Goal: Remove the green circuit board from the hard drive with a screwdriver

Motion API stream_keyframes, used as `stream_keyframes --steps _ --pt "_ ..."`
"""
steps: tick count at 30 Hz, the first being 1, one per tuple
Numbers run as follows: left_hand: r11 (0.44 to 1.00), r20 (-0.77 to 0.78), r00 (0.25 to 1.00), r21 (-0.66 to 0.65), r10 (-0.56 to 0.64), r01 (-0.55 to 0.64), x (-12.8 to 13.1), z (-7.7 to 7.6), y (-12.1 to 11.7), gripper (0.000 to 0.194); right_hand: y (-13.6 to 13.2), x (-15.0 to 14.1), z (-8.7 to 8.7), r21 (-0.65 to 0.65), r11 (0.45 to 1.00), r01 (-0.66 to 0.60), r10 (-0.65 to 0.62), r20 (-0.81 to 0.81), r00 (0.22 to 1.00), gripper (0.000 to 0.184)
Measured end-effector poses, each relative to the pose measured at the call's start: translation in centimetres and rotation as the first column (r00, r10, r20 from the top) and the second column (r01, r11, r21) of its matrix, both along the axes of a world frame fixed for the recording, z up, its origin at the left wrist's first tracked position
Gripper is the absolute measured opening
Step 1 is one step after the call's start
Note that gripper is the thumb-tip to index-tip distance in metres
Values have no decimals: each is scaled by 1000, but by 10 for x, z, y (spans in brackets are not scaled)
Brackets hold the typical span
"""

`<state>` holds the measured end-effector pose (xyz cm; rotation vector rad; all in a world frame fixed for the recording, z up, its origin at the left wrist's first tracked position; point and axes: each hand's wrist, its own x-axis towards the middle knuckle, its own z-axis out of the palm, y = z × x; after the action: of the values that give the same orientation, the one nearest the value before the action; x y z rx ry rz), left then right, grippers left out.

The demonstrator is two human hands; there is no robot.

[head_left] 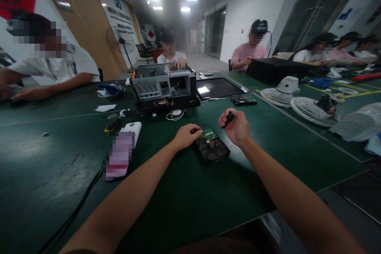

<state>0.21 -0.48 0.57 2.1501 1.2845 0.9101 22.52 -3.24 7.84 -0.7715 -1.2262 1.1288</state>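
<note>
Hard drive: the black hard drive (212, 149) with a green board on its far end lies on the green desk (178, 202), between the two hands.
Left hand: the left hand (188, 135) is bent, with its fingertips close together at the far left corner of the drive. I cannot tell if they grip it.
Right hand: the right hand (235, 127) is curled around the handle of a dark screwdriver (229, 118). Its thin rod points down toward the far right side of the drive.
Left side: a yellow and black screwdriver (113, 125) lies near a white thing (135, 131), which touches a blurry purple one (119, 154).
Far side: an open computer case (163, 85) stands on the desk, with a person's hand (180, 63) on top.
Right side: another drive (244, 99) lies near a round white fan part (275, 96).
</note>
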Motion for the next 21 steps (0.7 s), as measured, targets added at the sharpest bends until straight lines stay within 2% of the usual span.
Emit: stream_keyframes --steps 7,17,21 --pt "1000 6 1000 10 -10 10 0 -2 1 26 0 0 -2 -32 999 -43 42 -33 999 29" --pt "1000 -4 1000 16 -3 3 -1 -4 3 27 1 -2 -3 -31 999 -21 21 15 1000 32" --pt "1000 -1 1000 27 -4 4 -1 -6 4 27 0 -2 -4 -34 998 -45 44 -30 999 30"
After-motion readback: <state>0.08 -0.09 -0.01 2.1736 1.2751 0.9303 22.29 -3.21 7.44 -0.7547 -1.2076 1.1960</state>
